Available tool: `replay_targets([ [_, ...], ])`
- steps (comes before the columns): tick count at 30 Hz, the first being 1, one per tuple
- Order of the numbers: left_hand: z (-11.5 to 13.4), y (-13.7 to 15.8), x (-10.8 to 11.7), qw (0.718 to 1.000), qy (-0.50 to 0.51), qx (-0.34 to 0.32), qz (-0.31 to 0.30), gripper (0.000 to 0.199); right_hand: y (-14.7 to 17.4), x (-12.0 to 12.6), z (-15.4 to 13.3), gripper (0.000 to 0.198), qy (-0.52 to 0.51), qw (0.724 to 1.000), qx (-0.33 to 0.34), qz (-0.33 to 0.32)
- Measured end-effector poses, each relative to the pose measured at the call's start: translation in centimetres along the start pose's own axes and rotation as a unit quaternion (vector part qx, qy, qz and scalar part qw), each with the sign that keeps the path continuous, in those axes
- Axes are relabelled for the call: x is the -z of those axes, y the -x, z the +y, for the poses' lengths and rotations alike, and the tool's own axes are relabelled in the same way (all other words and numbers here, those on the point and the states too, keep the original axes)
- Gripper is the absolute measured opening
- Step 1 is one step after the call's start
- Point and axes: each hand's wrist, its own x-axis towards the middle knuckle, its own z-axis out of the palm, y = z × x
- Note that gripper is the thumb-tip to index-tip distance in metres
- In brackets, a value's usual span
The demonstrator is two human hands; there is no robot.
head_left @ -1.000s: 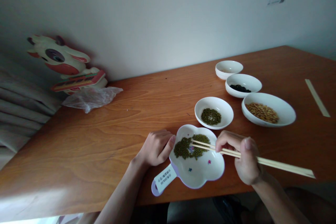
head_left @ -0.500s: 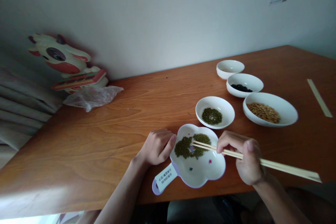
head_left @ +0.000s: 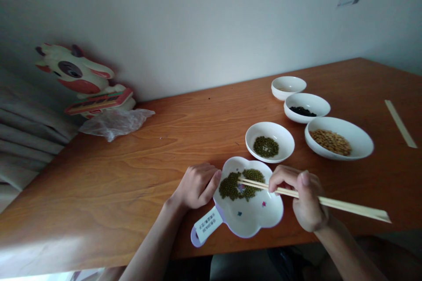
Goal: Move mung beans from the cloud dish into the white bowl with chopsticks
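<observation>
A white flower-shaped bowl (head_left: 250,224) with a lilac edge and a labelled handle lies at the table's front edge, with green mung beans (head_left: 230,187) in its far left part. Its left rim is gripped by my left hand (head_left: 199,184), thumb along the edge and fingers curled. My right hand (head_left: 305,197) is closed around a pair of pale wooden chopsticks (head_left: 349,207). Their tips reach in among the mung beans; whether a bean sits between them is too small to tell. Just beyond is a round white bowl (head_left: 286,144) with more mung beans.
To the right stand a bowl of tan beans (head_left: 362,140), a bowl of black beans (head_left: 321,104) and a small white bowl (head_left: 290,82). Farther right lies a pale strip (head_left: 400,123). At the back left are a cow-shaped toy (head_left: 82,74) and a clear plastic bag (head_left: 115,123).
My right hand and the chopsticks have shifted slightly left, their tips moving a little farther toward the left heap of beans. My left hand and the bowl keep their place.
</observation>
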Motion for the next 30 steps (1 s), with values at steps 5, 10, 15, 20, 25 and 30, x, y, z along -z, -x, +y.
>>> replay_targets([
  [5, -0.01, 0.07, 0.0, 1.0, -0.001, 0.002, 0.0, 0.036, 0.1, 0.07, 0.11, 0.075, -0.004, 1.0, 0.003, 0.006],
  [10, -0.04, 0.07, -0.01, 1.0, -0.001, -0.004, 0.004, 0.037, 0.36, 0.36, 0.28, 0.075, -0.004, 1.0, -0.005, -0.007],
  [15, -0.06, 0.01, -0.06, 1.0, -0.003, -0.004, 0.003, 0.037, 0.56, 0.57, 0.27, 0.074, 0.004, 1.0, -0.023, -0.016],
  [20, 0.03, -0.05, 0.0, 1.0, -0.002, -0.002, 0.004, 0.037, 0.63, 0.58, 0.36, 0.072, 0.001, 1.0, -0.015, -0.014],
  [25, 0.13, -0.09, 0.11, 1.0, -0.001, 0.004, 0.003, 0.038, 0.53, 0.59, 0.51, 0.071, 0.01, 1.0, 0.015, 0.008],
  [30, 0.1, -0.05, 0.12, 1.0, -0.003, 0.001, 0.0, 0.038, 0.35, 0.42, 0.08, 0.074, -0.009, 0.999, 0.019, 0.03],
])
